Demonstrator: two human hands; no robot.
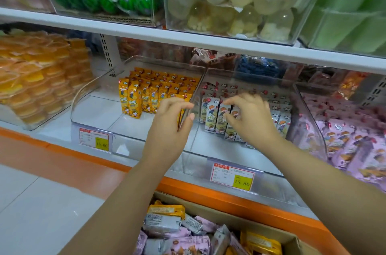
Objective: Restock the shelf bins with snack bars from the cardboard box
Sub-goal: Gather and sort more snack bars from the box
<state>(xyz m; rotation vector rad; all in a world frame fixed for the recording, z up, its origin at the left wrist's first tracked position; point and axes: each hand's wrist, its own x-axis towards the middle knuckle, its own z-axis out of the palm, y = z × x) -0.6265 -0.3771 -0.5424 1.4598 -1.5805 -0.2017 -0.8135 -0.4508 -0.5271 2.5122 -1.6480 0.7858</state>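
Both hands are up at the shelf now, nothing coming out of the cardboard box (217,208) at this second. My right hand (252,116) is arched over the front row of cream bars (212,118) in the middle bin (208,150), thumb in front, fingers on top. It's touching them, but the fingertips blur and I cannot tell whether it has one pinched or is only nudging the row. My left hand (171,121) is curled at the clear wall (198,91) between this bin and the yellow bars (146,96). Thumb and forefinger sit either side of that edge, and I can't say if they clamp it or just hover there.

So I read this as the tidying step: squaring the cream row upright before more go in. The front of the middle bin is bare, and so is the front of the yellow bin (100,112). The pink bars (351,142) on the right look far fuller.

The loose bars (167,219) wait in the box just below the shelf lip, yellow, pink and grey-backed packs jumbled together. Next move, as I judge it: drop back to the box, sort by colour, pick cream ones and stand them in front of the row without toppling it.
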